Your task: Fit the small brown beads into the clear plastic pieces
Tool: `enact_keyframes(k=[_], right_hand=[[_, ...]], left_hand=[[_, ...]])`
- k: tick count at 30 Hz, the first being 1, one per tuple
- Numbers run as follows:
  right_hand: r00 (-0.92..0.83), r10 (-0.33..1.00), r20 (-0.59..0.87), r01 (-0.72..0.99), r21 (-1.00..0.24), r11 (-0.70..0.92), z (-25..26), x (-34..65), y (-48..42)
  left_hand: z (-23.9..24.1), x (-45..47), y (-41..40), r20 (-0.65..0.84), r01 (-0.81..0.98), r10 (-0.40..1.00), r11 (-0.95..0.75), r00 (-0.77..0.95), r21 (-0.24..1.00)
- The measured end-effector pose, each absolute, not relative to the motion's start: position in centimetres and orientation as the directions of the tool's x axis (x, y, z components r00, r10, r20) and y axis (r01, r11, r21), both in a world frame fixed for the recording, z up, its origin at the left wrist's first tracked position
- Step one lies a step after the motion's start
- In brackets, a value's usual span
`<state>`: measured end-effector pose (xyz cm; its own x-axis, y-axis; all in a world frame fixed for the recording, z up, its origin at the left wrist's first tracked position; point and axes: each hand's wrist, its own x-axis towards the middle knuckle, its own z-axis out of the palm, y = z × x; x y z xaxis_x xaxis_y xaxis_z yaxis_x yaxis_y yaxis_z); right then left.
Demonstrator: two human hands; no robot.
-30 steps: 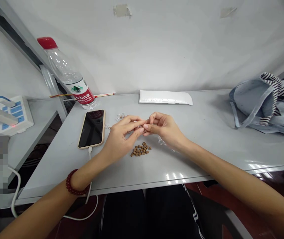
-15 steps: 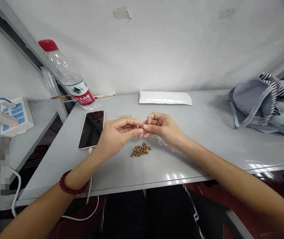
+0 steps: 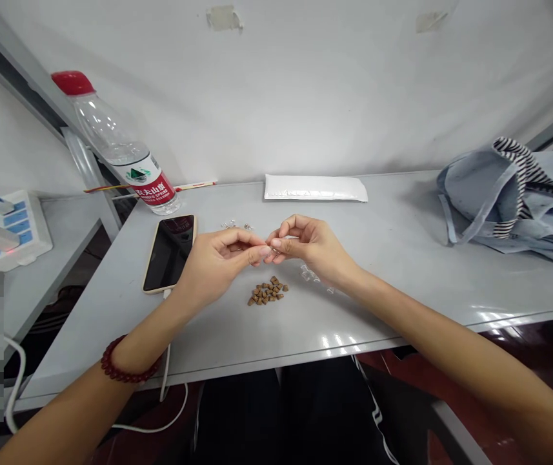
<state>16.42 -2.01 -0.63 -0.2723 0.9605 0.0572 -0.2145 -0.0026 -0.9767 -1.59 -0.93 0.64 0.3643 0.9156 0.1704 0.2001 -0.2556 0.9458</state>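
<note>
My left hand [image 3: 221,258] and my right hand [image 3: 308,248] meet above the middle of the grey table [image 3: 382,258], fingertips pinched together. Something tiny sits between them, with a glint at the right thumb tip; fingers cover most of it, so I cannot make out its kind. Just below the hands lies a loose pile of small brown pellet-like pieces [image 3: 267,292]. Several small clear plastic pieces [image 3: 309,274] lie beside and partly behind my right hand. More small clear bits [image 3: 230,225] rest beyond my left hand.
A phone [image 3: 170,252] with a white charging cable lies left of my left hand. Behind it stands a water bottle [image 3: 148,177] with a red cap. A white packet [image 3: 315,188] lies by the wall, a blue cloth bag [image 3: 479,187] at right, a power strip [image 3: 19,226] at far left.
The whole view has shifted slightly, so things sit a little further left. My fingertips stay together, with small shifts of the fingers; the pellet pile looks the same.
</note>
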Motion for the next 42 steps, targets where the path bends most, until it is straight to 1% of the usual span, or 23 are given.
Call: enact_keyframes(k=[5,10,16,18,22,25,27,32,38,42], right_hand=[[-0.206,0.977,0.045,-0.167,-0.986,0.011,-0.6,16.4,-2.0],[-0.256,0.965,0.061,-0.107,-0.994,0.034,-0.7,16.6,-1.9],[-0.254,0.966,0.039,-0.077,-0.997,0.020,-0.5,16.5,-1.9],[-0.265,0.964,0.030,-0.088,-0.996,0.007,-0.4,16.4,-2.0],[-0.271,0.961,0.058,-0.145,-0.989,0.018,-0.5,16.5,-1.9],[-0.254,0.965,0.059,-0.158,-0.987,0.019,-0.6,16.6,-1.7],[-0.260,0.965,0.035,-0.141,-0.990,-0.002,-0.6,16.6,-1.7],[-0.291,0.956,-0.047,-0.008,-0.999,-0.051,-0.6,16.9,-1.6],[-0.365,0.927,-0.089,-0.002,-0.995,-0.097,-0.8,17.0,-1.5],[-0.393,0.915,-0.085,-0.054,-0.992,-0.116,-0.8,17.0,-1.8]], left_hand=[[0.6,-1.7,-1.0,0.189,0.236,0.902,-0.295,0.389,0.926],[0.3,-1.5,-1.1,0.256,0.243,0.890,-0.362,0.377,0.900],[-0.1,-1.2,-1.3,0.297,0.281,0.876,-0.415,0.380,0.865],[-0.1,-1.1,-1.3,0.270,0.263,0.886,-0.381,0.376,0.886],[0.2,-1.1,-1.0,0.165,0.202,0.909,-0.257,0.382,0.945],[0.2,-1.2,-0.8,0.145,0.150,0.907,-0.220,0.394,0.964],[-0.1,-1.3,-0.5,0.125,0.136,0.906,-0.195,0.405,0.971],[-1.2,-1.4,-0.2,0.050,0.110,0.890,-0.112,0.452,0.988],[-1.3,-1.2,0.1,0.035,0.080,0.893,-0.079,0.449,0.994],[-1.0,-1.4,0.2,0.046,0.024,0.895,-0.063,0.443,0.998]])
